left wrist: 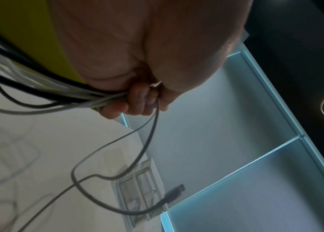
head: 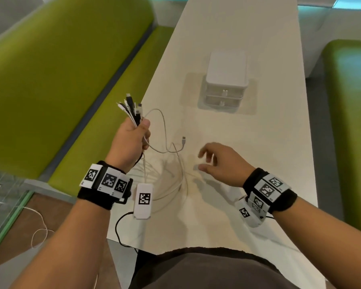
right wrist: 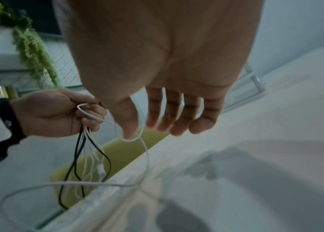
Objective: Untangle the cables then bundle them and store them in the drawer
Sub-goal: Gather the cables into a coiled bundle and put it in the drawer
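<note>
My left hand (head: 133, 134) is raised over the table's left edge and grips a bunch of black and white cables (head: 131, 109), plug ends fanning out above the fist. Their lengths hang down to the table (head: 269, 142) in loose loops (head: 171, 170). One white cable curls out with a free USB plug (head: 183, 139). The left wrist view shows the fingers (left wrist: 137, 102) curled round the cables (left wrist: 38, 94). My right hand (head: 215, 161) hovers above the table to the right of the loops, fingers (right wrist: 177, 119) spread and holding nothing. A small white drawer unit (head: 225, 84) stands further back, drawers closed.
A green bench (head: 61, 84) runs along the table's left side, and another green seat (head: 350, 122) sits on the right. A thin white cable (head: 40, 228) lies on the floor at the lower left. A black lead (head: 121, 230) trails from my left wrist device off the table's near edge.
</note>
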`<state>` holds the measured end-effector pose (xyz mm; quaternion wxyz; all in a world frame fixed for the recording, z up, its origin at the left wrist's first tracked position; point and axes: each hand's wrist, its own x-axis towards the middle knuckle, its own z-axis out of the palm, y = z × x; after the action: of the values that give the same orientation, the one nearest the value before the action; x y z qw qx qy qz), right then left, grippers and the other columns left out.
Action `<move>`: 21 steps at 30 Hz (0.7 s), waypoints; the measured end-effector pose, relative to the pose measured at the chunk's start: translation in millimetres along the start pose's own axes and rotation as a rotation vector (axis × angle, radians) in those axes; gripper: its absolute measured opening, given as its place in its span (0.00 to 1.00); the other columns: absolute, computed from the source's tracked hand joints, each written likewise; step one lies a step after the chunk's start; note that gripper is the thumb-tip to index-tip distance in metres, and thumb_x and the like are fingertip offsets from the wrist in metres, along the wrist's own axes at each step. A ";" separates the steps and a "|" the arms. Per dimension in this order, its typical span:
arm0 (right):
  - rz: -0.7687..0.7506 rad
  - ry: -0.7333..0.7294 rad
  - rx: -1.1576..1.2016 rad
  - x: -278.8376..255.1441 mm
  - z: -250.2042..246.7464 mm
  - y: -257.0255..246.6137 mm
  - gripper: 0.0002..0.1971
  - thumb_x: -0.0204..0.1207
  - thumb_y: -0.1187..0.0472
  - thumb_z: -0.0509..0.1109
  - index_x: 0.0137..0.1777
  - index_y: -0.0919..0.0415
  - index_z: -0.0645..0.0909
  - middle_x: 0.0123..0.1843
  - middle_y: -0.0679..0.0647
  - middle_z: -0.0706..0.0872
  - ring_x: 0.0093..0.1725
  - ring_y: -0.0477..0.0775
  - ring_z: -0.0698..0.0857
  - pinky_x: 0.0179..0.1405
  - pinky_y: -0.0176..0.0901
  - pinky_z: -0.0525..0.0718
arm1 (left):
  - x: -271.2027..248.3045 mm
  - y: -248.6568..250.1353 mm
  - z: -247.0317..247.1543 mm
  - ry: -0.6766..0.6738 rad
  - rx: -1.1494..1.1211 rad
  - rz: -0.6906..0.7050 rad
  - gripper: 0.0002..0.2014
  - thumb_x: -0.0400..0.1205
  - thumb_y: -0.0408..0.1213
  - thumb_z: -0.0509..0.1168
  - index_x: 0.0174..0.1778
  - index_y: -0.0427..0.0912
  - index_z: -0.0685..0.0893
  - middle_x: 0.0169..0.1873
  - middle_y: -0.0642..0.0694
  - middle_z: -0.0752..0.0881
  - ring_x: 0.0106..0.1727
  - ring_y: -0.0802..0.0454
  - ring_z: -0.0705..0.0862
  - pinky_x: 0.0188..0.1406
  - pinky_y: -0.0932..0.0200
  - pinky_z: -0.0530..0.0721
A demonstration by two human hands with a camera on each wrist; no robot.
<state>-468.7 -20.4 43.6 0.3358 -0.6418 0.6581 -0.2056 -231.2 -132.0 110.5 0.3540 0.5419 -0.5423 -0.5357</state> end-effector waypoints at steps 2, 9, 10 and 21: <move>-0.100 0.125 0.136 4.8 4.6 -11.1 0.30 0.73 0.55 0.80 0.73 0.43 0.73 0.61 0.45 0.77 0.54 0.45 0.81 0.52 0.32 0.78 | -3.2 -1.9 2.0 -0.054 -0.022 -0.013 0.07 0.91 0.37 0.60 0.47 0.45 0.77 0.27 0.52 0.78 0.28 0.52 0.72 0.32 0.54 0.71; -0.249 -0.211 0.040 20.3 -9.9 -54.7 0.09 0.82 0.48 0.72 0.45 0.52 0.86 0.44 0.45 0.88 0.47 0.46 0.83 0.51 0.44 0.79 | -14.7 -5.6 7.8 -0.175 -0.042 0.050 0.06 0.91 0.36 0.60 0.47 0.44 0.75 0.25 0.57 0.78 0.25 0.58 0.71 0.31 0.58 0.71; -0.235 -0.225 -0.011 19.3 -7.0 -50.0 0.19 0.82 0.42 0.71 0.37 0.55 0.82 0.35 0.49 0.85 0.38 0.48 0.81 0.43 0.44 0.77 | -11.5 -5.4 4.1 -0.126 -0.055 0.052 0.07 0.91 0.35 0.60 0.46 0.45 0.75 0.25 0.57 0.77 0.25 0.58 0.71 0.31 0.58 0.71; 0.416 0.355 -0.619 -5.8 -97.2 56.0 0.34 0.82 0.27 0.56 0.32 0.57 0.79 0.28 0.55 0.80 0.28 0.60 0.79 0.31 0.44 0.74 | 17.6 3.8 -58.6 0.293 0.185 0.066 0.08 0.90 0.41 0.59 0.44 0.49 0.74 0.32 0.50 0.77 0.27 0.54 0.75 0.35 0.52 0.78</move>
<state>-577.2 -25.1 72.5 0.0425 -0.5202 0.8523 -0.0329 -178.4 -161.2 121.0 0.3953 0.6262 -0.5496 -0.3867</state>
